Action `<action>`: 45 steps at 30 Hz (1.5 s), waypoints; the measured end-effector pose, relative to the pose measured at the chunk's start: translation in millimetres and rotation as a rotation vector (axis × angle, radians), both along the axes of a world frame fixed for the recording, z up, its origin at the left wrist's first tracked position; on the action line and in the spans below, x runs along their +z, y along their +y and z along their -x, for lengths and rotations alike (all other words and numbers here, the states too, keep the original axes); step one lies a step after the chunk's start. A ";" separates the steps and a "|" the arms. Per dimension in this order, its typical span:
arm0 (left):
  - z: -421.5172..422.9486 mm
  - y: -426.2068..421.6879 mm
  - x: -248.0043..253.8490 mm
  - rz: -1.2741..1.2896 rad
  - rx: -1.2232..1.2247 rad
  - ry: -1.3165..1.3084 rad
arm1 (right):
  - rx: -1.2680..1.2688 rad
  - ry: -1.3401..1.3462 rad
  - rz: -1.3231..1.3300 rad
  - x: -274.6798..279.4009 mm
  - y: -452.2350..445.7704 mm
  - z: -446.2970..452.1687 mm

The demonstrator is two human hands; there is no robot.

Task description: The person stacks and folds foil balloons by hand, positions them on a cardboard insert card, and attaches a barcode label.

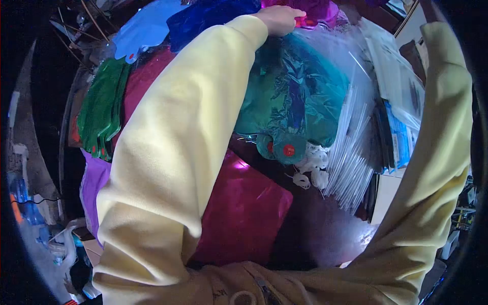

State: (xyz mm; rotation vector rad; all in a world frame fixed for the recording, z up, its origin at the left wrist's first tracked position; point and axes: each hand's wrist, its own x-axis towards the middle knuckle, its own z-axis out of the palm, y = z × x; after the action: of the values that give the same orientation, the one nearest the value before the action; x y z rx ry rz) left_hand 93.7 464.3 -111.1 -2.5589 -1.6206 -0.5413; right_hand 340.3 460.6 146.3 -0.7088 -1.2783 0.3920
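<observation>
Black edges ring the round view, and a dark tabletop (305, 213) covered with shiny foil pieces fills most of it, bare in part at the lower centre. Loose clutter (63, 249) lies in the lower left, too jumbled to tell apart.

At the top centre, the left hand (279, 20) reaches out of a pale yellow sleeve (168, 127) that crosses the frame from the lower left. Its fingertips are at the bright pink foil (325, 11) along the top edge; whether they pinch it or only touch it, I cannot tell. At the upper right, the other yellow sleeve (432, 152) runs up the side of the frame; past its cuff the right hand is too dark and cut off to read, so I cannot tell its state.

Just left of the left hand lies dark blue foil (208, 20), with a light blue piece (142, 28) beside it in the upper left. Below that, a stack of green foil (104, 101) bears red dots at its lower ends. Right below the left hand, teal foil (295, 91) spreads across the centre, its round tab red-dotted too. White curled string (311, 168) lies at its lower edge, next to a bundle of clear sticks (351, 157). Clear plastic packets (391, 66) lie in the upper right, above a blue pack (400, 140). Magenta foil (244, 208) lies flat at the lower centre.
</observation>
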 end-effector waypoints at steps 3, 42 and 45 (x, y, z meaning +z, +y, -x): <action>-17.4 -31.7 14.6 -0.182 0.053 0.091 | 0.245 0.031 0.167 -4.3 -14.7 4.3; 42.6 -345.5 88.9 0.270 0.166 -1.005 | 0.702 -0.771 0.610 -74.9 -239.3 32.2; 30.6 -349.8 98.3 0.241 0.130 -1.111 | 0.767 -0.816 0.581 -74.9 -237.8 30.0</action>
State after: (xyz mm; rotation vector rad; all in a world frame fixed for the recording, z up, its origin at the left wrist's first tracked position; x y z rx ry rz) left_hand 63.2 114.6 -12.8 -2.3415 -2.1524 -2.1195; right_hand 310.3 222.8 71.4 -0.8799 -2.2536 1.2179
